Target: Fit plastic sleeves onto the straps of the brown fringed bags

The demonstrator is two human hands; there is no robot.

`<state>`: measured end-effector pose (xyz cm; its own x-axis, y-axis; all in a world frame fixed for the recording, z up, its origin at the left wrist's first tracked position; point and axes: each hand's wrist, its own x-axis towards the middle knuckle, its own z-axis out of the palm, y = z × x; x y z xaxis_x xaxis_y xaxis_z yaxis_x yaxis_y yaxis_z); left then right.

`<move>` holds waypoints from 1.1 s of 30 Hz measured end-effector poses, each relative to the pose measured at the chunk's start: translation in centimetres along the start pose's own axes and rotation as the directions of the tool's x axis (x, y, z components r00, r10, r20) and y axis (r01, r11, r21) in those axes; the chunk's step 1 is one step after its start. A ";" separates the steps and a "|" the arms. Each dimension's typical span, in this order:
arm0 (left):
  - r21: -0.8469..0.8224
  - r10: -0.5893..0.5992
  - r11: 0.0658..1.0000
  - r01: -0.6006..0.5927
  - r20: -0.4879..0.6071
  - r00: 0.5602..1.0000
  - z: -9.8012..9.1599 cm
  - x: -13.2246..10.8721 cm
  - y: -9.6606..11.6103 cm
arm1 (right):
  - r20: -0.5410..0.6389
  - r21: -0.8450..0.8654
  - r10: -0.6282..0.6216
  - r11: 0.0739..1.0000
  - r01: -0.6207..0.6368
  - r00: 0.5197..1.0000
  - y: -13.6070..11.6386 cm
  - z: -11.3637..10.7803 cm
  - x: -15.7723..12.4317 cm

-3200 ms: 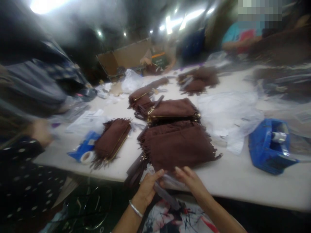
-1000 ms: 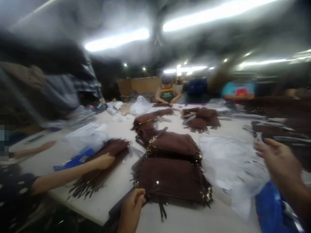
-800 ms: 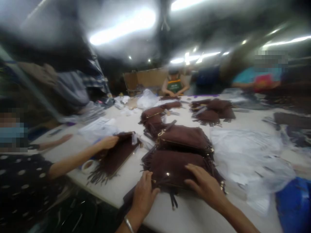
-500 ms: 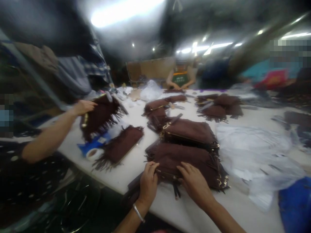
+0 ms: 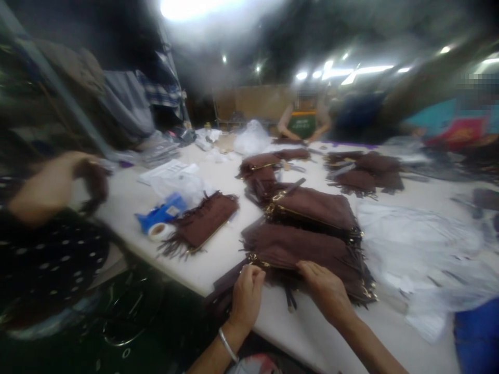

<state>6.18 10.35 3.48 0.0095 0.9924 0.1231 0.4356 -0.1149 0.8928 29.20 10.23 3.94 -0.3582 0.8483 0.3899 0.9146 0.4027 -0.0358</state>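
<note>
Head camera: a brown suede-like fringed bag (image 5: pixel 307 243) lies just beyond the grip, the left hand (image 5: pixel 247 292) pinching its gold-trimmed near corner; whether the right hand (image 5: pixel 326 290), curled over the near edge, holds or only presses, I cannot tell. Left of the grip, a blue plastic tape dispenser (image 5: pixel 154 218) bears a white sticker (image 5: pixel 172 210); farther beyond, a green apron (image 5: pixel 302 119) carries pale lettering (image 5: pixel 301 124), both too blurred to read.

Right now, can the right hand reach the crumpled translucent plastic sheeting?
Probably yes: the right hand need only cross the nearest brown fringed bag; the plastic sheeting appears mostly uncovered.
</note>
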 end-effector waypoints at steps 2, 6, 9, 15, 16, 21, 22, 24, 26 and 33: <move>-0.070 -0.044 0.996 0.048 0.059 0.997 0.2 -0.3 0.3 | -0.020 0.006 0.013 1.000 -0.013 1.000 -0.2 -0.2 -0.3; -0.286 -0.200 0.929 0.236 0.151 0.968 1.7 -0.5 1.0 | -0.078 0.013 0.024 1.000 -0.023 0.997 -0.5 -0.1 -1.4; -0.419 -0.291 0.795 0.438 0.371 0.882 2.3 -0.6 1.9 | -0.119 0.026 0.033 0.999 -0.031 0.992 -0.6 -0.4 -2.1; -0.058 -0.128 0.987 0.152 0.304 0.944 -0.7 -1.0 0.7 | -0.155 0.094 0.135 0.988 -0.121 0.979 -0.3 -0.6 -3.2; 0.062 -0.034 0.998 0.024 0.172 0.985 -1.2 -0.9 0.1 | -0.152 0.099 0.145 0.986 -0.131 0.978 -0.2 -0.3 -3.4; 0.511 0.335 0.814 -0.275 -0.028 0.942 -1.4 0.5 -2.2 | -0.125 0.112 0.172 0.981 -0.158 0.977 0.0 0.7 -3.5; 0.556 0.350 0.785 -0.273 -0.035 0.936 -1.1 1.0 -2.3 | -0.126 0.118 0.168 0.981 -0.154 0.978 0.1 0.6 -3.5; 0.607 0.331 0.750 -0.262 -0.003 0.943 -0.9 2.0 -2.6 | -0.132 0.130 0.164 0.981 -0.147 0.978 0.0 0.4 -3.4; 0.644 0.291 0.713 -0.277 0.087 0.953 -1.4 2.7 -3.0 | -0.142 0.139 0.174 0.978 -0.154 0.974 -0.1 0.1 -3.4; 0.611 0.220 0.743 -0.272 0.160 0.962 -8.6 1.0 -2.2 | -0.217 0.201 0.243 0.959 -0.201 0.945 -1.2 0.6 -3.5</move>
<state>-2.54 11.21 5.34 0.2492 0.9370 0.2449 0.8713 -0.3273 0.3655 29.21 6.97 2.02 -0.0754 0.8254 0.5595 0.9114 0.2847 -0.2971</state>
